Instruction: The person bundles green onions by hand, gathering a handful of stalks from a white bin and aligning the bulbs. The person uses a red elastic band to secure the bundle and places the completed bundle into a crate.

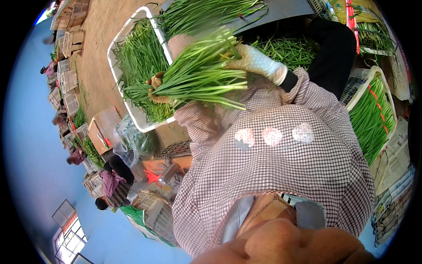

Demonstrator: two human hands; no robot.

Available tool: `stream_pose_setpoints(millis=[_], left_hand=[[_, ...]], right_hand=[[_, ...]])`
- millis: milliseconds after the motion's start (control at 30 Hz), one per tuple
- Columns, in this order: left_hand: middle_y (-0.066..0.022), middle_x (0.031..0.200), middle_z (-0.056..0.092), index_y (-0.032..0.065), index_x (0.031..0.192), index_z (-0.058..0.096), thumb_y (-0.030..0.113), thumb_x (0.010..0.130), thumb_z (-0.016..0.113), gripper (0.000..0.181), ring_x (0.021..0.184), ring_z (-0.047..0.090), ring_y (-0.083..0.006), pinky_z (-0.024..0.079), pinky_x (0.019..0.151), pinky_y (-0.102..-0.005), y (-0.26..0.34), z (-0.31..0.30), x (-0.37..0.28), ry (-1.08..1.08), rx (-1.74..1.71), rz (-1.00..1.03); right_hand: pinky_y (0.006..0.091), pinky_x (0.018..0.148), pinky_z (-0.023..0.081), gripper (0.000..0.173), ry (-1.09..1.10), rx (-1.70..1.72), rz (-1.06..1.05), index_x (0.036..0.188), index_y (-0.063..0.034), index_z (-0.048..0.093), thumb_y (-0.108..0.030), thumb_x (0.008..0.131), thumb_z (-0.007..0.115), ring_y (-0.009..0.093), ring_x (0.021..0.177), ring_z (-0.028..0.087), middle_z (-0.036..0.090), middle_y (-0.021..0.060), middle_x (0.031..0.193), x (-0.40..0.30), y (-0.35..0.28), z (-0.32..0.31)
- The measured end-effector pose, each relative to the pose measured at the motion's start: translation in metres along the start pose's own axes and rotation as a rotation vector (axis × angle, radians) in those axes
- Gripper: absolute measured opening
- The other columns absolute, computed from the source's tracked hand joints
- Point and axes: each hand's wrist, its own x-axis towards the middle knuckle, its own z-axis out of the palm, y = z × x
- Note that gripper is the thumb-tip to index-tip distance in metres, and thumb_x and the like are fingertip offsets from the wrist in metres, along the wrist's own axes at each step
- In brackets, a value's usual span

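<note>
A loose bunch of long green stalks, apparently garlic chives (201,72), spreads across the space before my chest. Its leafy end is gripped by my left hand (157,88), which wears a brownish work glove. The pale stem ends fan out to the right. Among them, my right hand (249,59), in a stained glove with a pale blue cuff, has its bent fingers on some stems; motion blur softens the fingertips. Below and left of the bunch stands a white plastic crate (113,61) with more green stalks (141,52) in it.
More stalks (201,15) lie on a grey board (280,15) ahead. Cut greens (286,51) lie below it. A crate of red-tied bunches (372,115) stands at right. At left are a clear plastic bag (133,140), a cardboard box (102,128) and a seated person (115,181).
</note>
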Motion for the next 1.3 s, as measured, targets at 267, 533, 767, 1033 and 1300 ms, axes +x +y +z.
stream_pose_setpoints(millis=[267, 533, 767, 1033, 1300], left_hand=[[-0.0051, 0.103, 0.06, 0.0004, 0.116, 0.057, 0.012, 0.092, 0.056, 0.027, 0.1, 0.059, -0.0108, 0.044, 0.103, -0.0297, 0.003, -0.005, -0.006, 0.174, 0.309, 0.234], [-0.0051, 0.082, 0.059, -0.001, 0.115, 0.058, 0.014, 0.092, 0.054, 0.028, 0.073, 0.058, -0.0148, 0.048, 0.096, -0.0294, -0.011, 0.002, -0.002, 0.294, 0.087, 0.22], [-0.0174, 0.133, 0.055, 0.0017, 0.133, 0.049, 0.018, 0.094, 0.058, 0.043, 0.12, 0.058, -0.0211, 0.052, 0.097, -0.0347, 0.041, -0.072, 0.02, -0.245, -0.723, -0.749], [-0.0055, 0.103, 0.067, -0.0021, 0.121, 0.053, 0.014, 0.096, 0.053, 0.029, 0.099, 0.066, -0.0099, 0.054, 0.09, -0.0254, 0.057, -0.083, -0.006, 0.221, -0.051, -0.187], [-0.0156, 0.111, 0.059, -0.0012, 0.128, 0.052, 0.018, 0.096, 0.051, 0.037, 0.102, 0.063, -0.0219, 0.051, 0.1, -0.0346, -0.022, -0.006, -0.005, 0.074, -0.046, 0.072]], right_hand=[[0.0272, 0.091, 0.046, 0.03, 0.156, 0.518, 0.06, 0.106, -0.0035, 0.07, -0.029, 0.092, 0.067, 0.012, 0.095, 0.061, 0.071, 0.0036, 0.101, -0.002, 0.018, 0.005], [0.0303, 0.097, 0.051, 0.032, 0.155, 0.602, 0.08, 0.112, -0.0024, 0.066, -0.03, 0.098, 0.059, 0.019, 0.11, 0.062, 0.067, 0.0091, 0.11, -0.038, 0.05, -0.07], [0.0283, 0.09, 0.052, 0.035, 0.048, 0.718, 0.1, 0.123, -0.0035, 0.061, -0.027, 0.096, 0.062, 0.018, 0.098, 0.063, 0.066, 0.0092, 0.111, -0.009, 0.033, -0.017], [0.0338, 0.088, 0.049, 0.037, 0.172, 0.11, -0.136, 0.124, -0.0074, 0.062, -0.034, 0.098, 0.056, 0.02, 0.097, 0.059, 0.065, 0.009, 0.106, 0.031, 0.044, -0.031], [0.0175, 0.058, 0.037, 0.029, 0.432, 0.351, -0.203, 0.106, -0.011, 0.069, -0.035, 0.101, 0.054, 0.002, 0.063, 0.044, 0.058, -0.0067, 0.078, -0.019, 0.005, -0.056]])
